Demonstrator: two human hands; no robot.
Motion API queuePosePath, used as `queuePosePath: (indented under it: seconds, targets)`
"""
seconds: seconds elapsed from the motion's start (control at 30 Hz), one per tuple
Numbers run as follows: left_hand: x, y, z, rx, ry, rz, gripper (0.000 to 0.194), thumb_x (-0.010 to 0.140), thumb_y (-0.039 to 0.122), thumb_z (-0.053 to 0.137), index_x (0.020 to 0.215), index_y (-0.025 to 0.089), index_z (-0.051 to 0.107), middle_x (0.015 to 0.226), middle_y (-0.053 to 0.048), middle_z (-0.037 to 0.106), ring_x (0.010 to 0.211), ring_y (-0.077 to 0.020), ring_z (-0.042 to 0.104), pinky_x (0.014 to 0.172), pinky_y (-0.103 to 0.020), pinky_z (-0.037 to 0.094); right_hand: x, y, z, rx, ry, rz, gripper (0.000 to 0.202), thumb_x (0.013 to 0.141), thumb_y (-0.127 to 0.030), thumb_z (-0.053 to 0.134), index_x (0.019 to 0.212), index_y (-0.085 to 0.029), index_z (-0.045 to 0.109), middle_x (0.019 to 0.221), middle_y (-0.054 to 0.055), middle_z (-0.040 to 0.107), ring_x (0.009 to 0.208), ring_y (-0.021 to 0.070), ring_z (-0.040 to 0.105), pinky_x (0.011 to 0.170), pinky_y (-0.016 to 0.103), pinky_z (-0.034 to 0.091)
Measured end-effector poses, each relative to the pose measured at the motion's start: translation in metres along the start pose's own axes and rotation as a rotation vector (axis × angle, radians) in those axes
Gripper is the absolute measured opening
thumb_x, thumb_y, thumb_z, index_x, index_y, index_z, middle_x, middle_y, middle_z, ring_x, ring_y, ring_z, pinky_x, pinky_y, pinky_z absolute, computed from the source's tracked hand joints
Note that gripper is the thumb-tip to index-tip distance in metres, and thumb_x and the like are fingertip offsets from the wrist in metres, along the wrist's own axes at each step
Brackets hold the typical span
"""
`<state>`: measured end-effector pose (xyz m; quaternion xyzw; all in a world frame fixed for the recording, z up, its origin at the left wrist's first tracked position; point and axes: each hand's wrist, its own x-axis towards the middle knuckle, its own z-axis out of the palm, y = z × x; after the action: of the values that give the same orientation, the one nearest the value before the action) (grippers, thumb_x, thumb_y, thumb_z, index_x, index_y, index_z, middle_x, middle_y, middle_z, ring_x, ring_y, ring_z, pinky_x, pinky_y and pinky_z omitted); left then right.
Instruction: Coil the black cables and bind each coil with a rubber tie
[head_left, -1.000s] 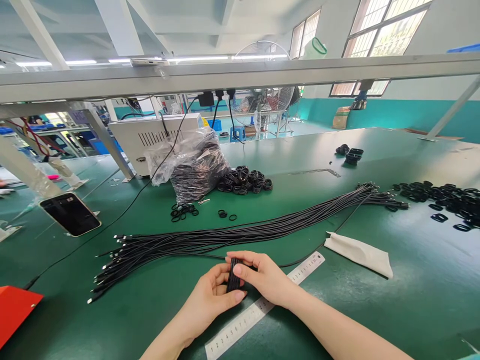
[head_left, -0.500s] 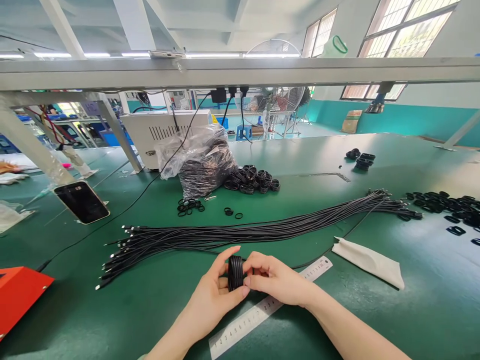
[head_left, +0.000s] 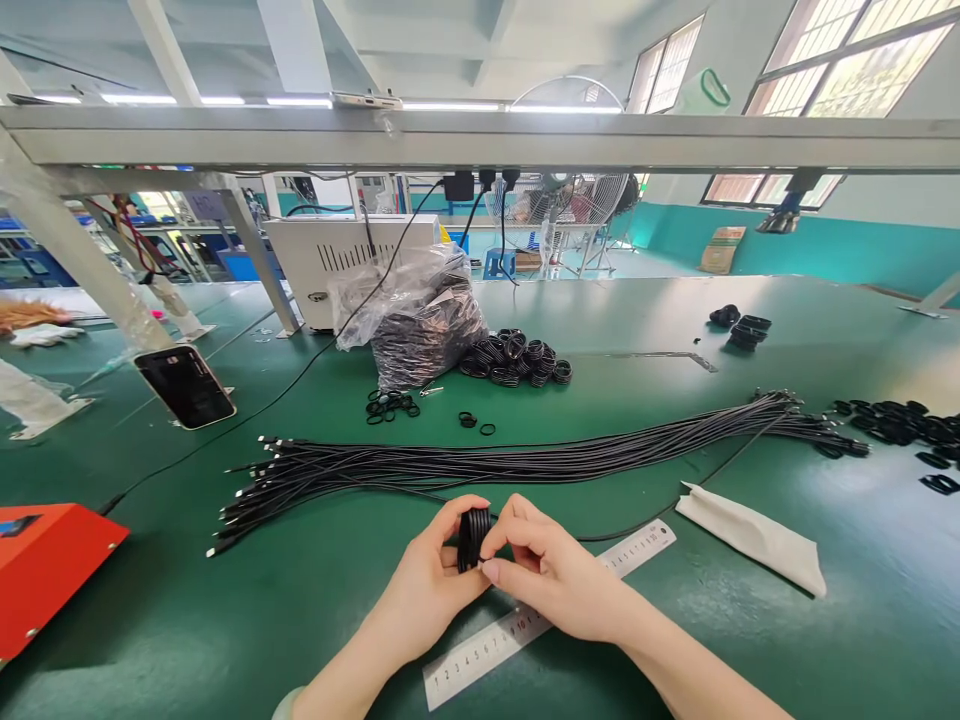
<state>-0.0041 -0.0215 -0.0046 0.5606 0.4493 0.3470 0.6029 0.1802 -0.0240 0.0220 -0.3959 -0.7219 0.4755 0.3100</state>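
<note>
A tight roll of black cable sits upright in my left hand, thumb and fingers wrapped around it. My right hand pinches at the roll's right side, thumb and forefinger close together on the cable; the exact spot is partly hidden by the fingers. Under both hands lies a steel ruler, slanting up to the right. Just beyond them a long bundle of straight black cables stretches across the green table, metal plugs at its ends.
Behind the bundle are black rings, a heap of coiled cables and a plastic bag. A white cloth strip and black clips lie right. An orange box and a phone stand left.
The view has shifted slightly left, so things appear further right. My right fingers have closed in lower on the cable roll, and my left forefinger has curled over its top.
</note>
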Motion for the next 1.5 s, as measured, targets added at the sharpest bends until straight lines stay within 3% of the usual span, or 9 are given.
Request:
queuePosePath:
  seconds: [0.2,0.5,0.6,0.77,0.87,1.07,1.27,1.4,1.5]
  targets:
    - [-0.006,0.007,0.0,-0.097,-0.167,-0.034,0.064,0.081,0.026,0.068,0.138,0.032,0.041,0.12,-0.006,0.063,0.094,-0.0196,0.064,0.086,-0.034,0.049,0.001,0.0,-0.007,-0.012,-0.048,0.039,0.009,0.082,-0.015,0.06,0.075,-0.02,0.06,0.08,-0.002,0.038,0.066,0.0118,0.04,0.06,0.025,0.036]
    - [-0.01,0.014,0.002,-0.111,-0.123,-0.037,0.048,0.078,0.021,0.071,0.122,0.028,0.054,0.098,-0.001,0.064,0.08,-0.0152,0.063,0.076,-0.028,0.048,0.001,-0.001,-0.008,0.011,-0.077,0.038,0.005,0.082,-0.021,0.06,0.077,-0.021,0.061,0.079,-0.001,0.042,0.067,0.013,0.042,0.06,0.025,0.038]
    - [-0.008,0.013,0.0,-0.172,-0.098,-0.036,0.049,0.077,0.021,0.073,0.121,0.029,0.053,0.105,-0.002,0.062,0.08,-0.0136,0.063,0.08,-0.029,0.049,0.002,0.0,-0.01,0.035,-0.05,0.068,0.007,0.082,-0.023,0.061,0.076,-0.02,0.06,0.081,-0.001,0.044,0.065,0.0113,0.041,0.059,0.025,0.037]
    - [-0.005,0.007,-0.002,-0.312,-0.122,-0.026,0.055,0.072,0.019,0.078,0.119,0.03,0.052,0.104,-0.002,0.064,0.084,-0.0175,0.068,0.085,-0.035,0.05,0.003,0.002,-0.01,0.132,-0.02,0.144,0.011,0.079,-0.026,0.063,0.072,-0.019,0.058,0.079,-0.002,0.047,0.064,0.0108,0.043,0.061,0.026,0.036]
    - [-0.005,0.005,-0.003,-0.354,-0.134,-0.01,0.056,0.07,0.017,0.079,0.118,0.031,0.053,0.11,-0.005,0.064,0.09,-0.0233,0.071,0.085,-0.038,0.052,0.006,0.006,-0.01,0.304,-0.039,0.201,0.007,0.081,-0.025,0.057,0.081,-0.019,0.058,0.071,-0.003,0.049,0.061,0.0104,0.042,0.058,0.025,0.033]
    - [-0.009,0.013,-0.01,-0.473,-0.153,-0.04,0.059,0.069,0.018,0.08,0.118,0.035,0.053,0.142,-0.009,0.05,0.102,-0.0316,0.069,0.086,-0.04,0.055,0.013,0.018,-0.013,0.505,0.224,0.302,0.011,0.077,-0.029,0.056,0.081,-0.02,0.052,0.057,-0.009,0.032,0.048,0.0079,0.024,0.047,0.023,0.016]
    - [-0.013,0.02,-0.019,-0.728,-0.254,-0.151,0.056,0.074,0.029,0.075,0.124,0.035,0.053,0.144,-0.01,0.051,0.11,-0.0365,0.065,0.088,-0.043,0.053,0.012,0.012,-0.006,0.509,0.252,0.24,0.015,0.078,-0.034,0.059,0.081,-0.02,0.052,0.063,-0.006,0.04,0.051,0.0081,0.025,0.047,0.022,0.019]
    - [-0.005,0.016,-0.018,-0.896,-0.181,-0.24,0.039,0.086,0.055,0.055,0.114,0.028,0.059,0.13,-0.012,0.063,0.103,-0.0341,0.069,0.085,-0.048,0.054,0.011,0.011,0.0,0.442,0.269,0.154,0.02,0.08,-0.039,0.061,0.083,-0.021,0.053,0.07,-0.003,0.05,0.06,0.011,0.04,0.056,0.024,0.034]
    - [0.001,0.011,-0.014,-0.925,-0.022,-0.244,0.024,0.092,0.043,0.052,0.106,0.025,0.06,0.106,-0.008,0.073,0.094,-0.0254,0.072,0.089,-0.046,0.052,0.01,0.01,0.007,0.314,0.296,0.127,0.024,0.082,-0.043,0.059,0.08,-0.021,0.052,0.071,-0.002,0.05,0.066,0.0133,0.045,0.062,0.026,0.038]
